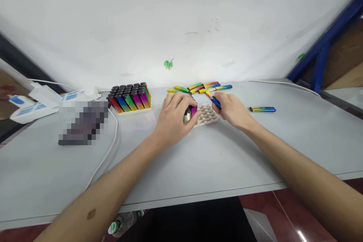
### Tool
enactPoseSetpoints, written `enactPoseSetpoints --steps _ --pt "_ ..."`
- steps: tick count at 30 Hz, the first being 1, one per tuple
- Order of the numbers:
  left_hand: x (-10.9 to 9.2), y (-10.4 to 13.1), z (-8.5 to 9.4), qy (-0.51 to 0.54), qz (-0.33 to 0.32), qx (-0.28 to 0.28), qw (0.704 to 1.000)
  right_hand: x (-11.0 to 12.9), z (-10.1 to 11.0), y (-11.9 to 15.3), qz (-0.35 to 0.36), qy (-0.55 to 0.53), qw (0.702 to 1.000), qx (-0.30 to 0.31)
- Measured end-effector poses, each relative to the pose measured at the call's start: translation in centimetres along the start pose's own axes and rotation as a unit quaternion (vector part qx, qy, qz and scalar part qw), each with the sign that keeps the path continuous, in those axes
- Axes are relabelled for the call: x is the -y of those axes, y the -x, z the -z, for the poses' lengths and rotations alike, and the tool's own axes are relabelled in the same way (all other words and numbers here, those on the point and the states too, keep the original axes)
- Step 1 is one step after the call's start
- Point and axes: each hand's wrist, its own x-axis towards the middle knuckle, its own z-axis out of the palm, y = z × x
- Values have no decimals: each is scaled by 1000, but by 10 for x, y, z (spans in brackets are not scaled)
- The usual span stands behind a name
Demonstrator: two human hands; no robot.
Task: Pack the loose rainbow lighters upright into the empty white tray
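A pale tray with round-edged holes (pixel 208 115) lies on the table in front of me. My left hand (pixel 177 115) curls over its left end, fingers bent round lighters standing there. A purple lighter (pixel 194 110) and a silvery one (pixel 187 115) show beneath the fingers; the rest are covered. Pinched in my right hand (pixel 227 107), above the tray's right end, is a lighter (pixel 216 102) with a blue end and a yellowish body. Behind both hands, several shiny multicoloured lighters (pixel 202 87) lie in a loose pile.
A filled tray of upright lighters (pixel 136 111) stands at the left. One lighter (pixel 262 109) lies alone at the right. A blurred-out dark object (pixel 87 123), a power strip (pixel 36 111) and a white cable (pixel 113 140) occupy the left side. The wall rises behind.
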Motion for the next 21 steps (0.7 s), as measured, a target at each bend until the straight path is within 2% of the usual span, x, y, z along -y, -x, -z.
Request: enactPoseSetpoints --steps 6,15,21 --pt "0 0 1 4 6 3 1000 -3 0 -1 -22 -11 1000 -11" --pt "-1 0 1 1 5 8 1000 0 2 1 3 -8 1000 1" --pt "0 0 1 -1 0 1 1000 1 0 0 -12 -7 1000 -8"
